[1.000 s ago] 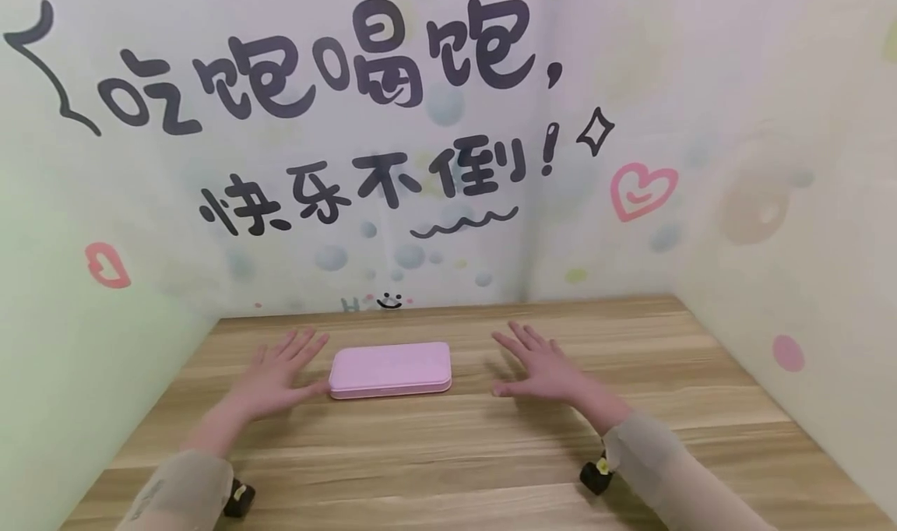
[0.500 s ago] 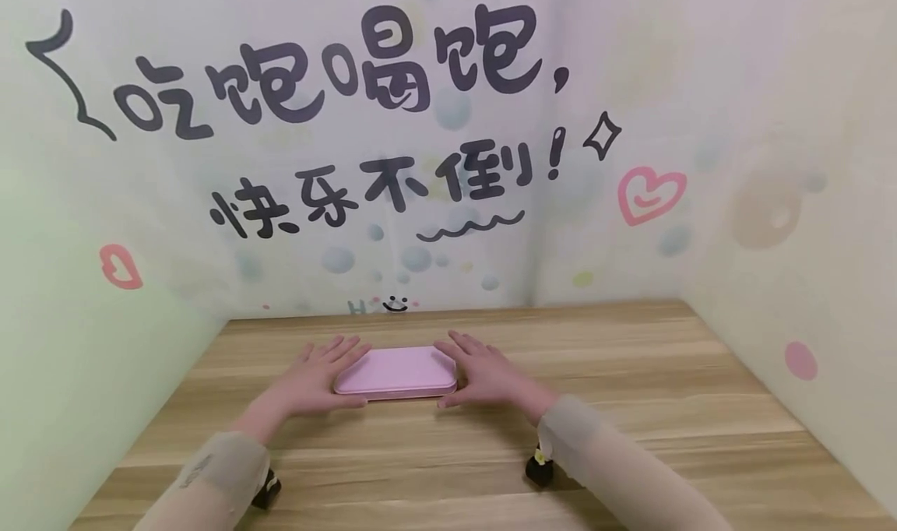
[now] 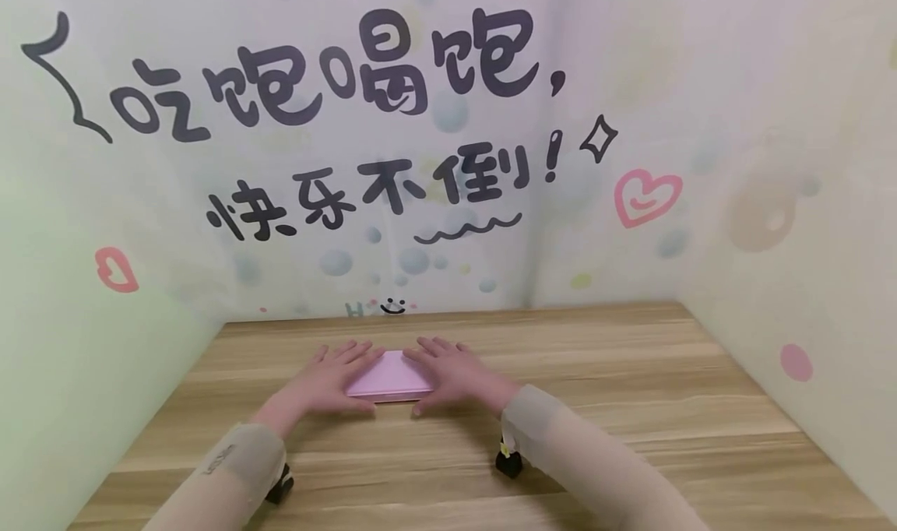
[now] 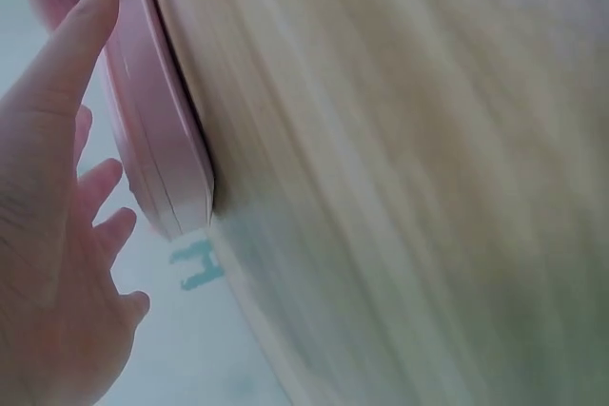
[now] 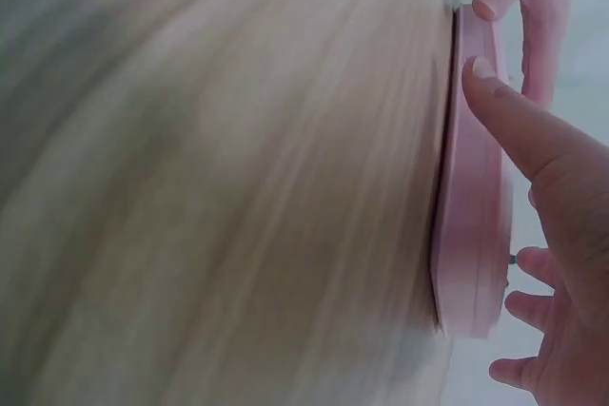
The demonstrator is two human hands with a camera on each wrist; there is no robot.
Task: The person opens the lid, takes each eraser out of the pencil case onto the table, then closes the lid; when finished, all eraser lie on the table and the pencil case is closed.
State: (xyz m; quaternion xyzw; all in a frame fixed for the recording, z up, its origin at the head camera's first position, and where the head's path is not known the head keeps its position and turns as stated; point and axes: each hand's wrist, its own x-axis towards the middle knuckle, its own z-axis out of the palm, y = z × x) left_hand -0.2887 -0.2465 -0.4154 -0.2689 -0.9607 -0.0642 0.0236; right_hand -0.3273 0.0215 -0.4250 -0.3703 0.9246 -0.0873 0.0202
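A flat pink case with rounded corners lies on the wooden table, its lid down. My left hand is over its left end, fingers spread and reaching toward the far edge, thumb along the front. From the other side, my right hand covers the right end in the same way. In the left wrist view, the thumb of the left hand overlaps the front side of the pink case. The right wrist view has the right thumb in front of the case's side, with the other fingers spread apart beyond it.
The wood-grain table meets a back wall printed with large dark characters, bubbles and a pink heart. Pale side walls rise at left and right. A small black device is strapped under each wrist.
Both hands have moved inward from either side of the pink case and now cover its two ends. The case stays on the table.
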